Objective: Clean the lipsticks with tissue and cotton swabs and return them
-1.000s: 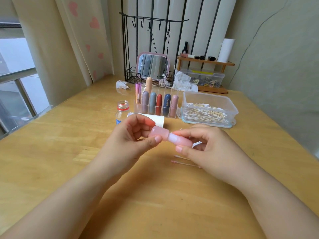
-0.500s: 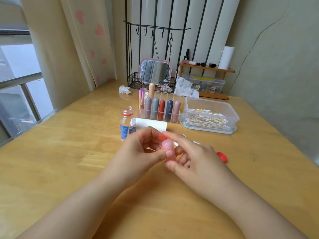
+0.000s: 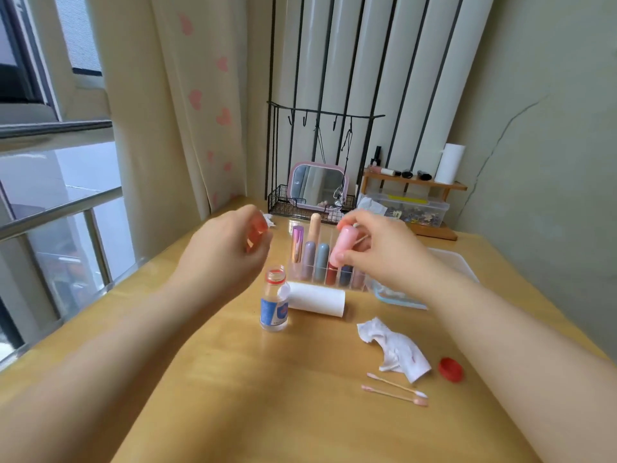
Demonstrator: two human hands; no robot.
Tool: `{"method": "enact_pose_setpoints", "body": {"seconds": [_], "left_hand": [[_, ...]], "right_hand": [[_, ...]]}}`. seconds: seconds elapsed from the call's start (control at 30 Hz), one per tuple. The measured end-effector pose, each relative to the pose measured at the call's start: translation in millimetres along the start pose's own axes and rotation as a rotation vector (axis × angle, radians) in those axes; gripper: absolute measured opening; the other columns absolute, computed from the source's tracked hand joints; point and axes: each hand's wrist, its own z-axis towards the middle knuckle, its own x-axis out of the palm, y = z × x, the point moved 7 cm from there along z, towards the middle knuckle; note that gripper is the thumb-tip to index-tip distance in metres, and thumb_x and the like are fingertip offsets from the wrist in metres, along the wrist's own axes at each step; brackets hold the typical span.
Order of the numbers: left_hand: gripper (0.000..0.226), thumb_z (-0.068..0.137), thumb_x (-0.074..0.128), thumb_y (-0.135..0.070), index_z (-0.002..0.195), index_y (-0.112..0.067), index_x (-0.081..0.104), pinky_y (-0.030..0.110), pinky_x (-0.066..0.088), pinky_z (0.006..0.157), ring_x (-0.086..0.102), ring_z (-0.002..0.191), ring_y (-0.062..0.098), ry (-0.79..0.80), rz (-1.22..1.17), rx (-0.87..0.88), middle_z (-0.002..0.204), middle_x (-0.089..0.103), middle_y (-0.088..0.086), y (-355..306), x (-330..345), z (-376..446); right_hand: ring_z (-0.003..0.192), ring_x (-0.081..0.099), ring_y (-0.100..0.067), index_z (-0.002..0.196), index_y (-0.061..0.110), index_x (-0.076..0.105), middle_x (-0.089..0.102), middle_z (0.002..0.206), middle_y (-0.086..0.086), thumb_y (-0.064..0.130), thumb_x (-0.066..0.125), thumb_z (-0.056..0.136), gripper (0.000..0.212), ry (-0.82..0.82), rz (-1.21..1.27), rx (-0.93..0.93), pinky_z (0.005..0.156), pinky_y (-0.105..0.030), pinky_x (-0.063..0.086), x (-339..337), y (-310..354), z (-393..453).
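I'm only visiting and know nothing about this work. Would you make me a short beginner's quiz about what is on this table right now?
1. True or false: the right hand holds the pink lipstick over the clear organizer.
2. Which lies nearest the two used cotton swabs? A. the crumpled tissue B. the mirror C. the window rail
3. Fill in: the small bottle stands open; its red ____ lies on the table, right of the tissue.

Key: 1 true. 2 A. 3 cap.
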Motion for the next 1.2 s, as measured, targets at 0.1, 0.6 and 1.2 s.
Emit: {"method": "enact_pose_setpoints", "body": {"seconds": [0.1,0.6,1.2], "left_hand": [[0.007,0.089,0.056,-0.021,0.091,-0.014,0.059,0.035,0.047,0.069,0.057,0.080,0.025,0.138,0.117,-0.007,0.079,0.058,-0.001,26.5,20.9,23.4],[0.012,0.091,0.054,-0.021,0.100,-0.014,0.059,0.028,0.042,0.071,0.046,0.077,0.015,0.321,0.150,-0.003,0.084,0.051,-0.007,86.8,110.3,67.3],[0.012,0.092,0.053,-0.021,0.099,-0.014,0.059,0.026,0.036,0.067,0.046,0.078,0.014,0.318,0.146,-0.041,0.082,0.050,-0.008,100.1,111.7,59.5]], "right_hand": [[0.073,0.057,-0.004,0.105,0.030,0.057,0.059,0.091,0.011,0.014,0.069,0.079,0.033,-0.079,-0.037,-0.048,0.053,-0.007,0.040,-9.0,4.8,47.4],[0.094,0.059,-0.021,0.111,0.018,0.059,0.065,0.101,-0.002,0.007,0.053,0.081,0.032,0.083,-0.288,-0.097,0.082,-0.036,0.049,70.9,-30.5,173.9],[0.126,0.039,-0.022,0.133,0.032,0.052,0.053,0.134,0.005,0.028,0.049,0.095,0.038,0.137,-0.505,-0.116,0.106,-0.037,0.025,97.9,-57.6,171.9]]}}
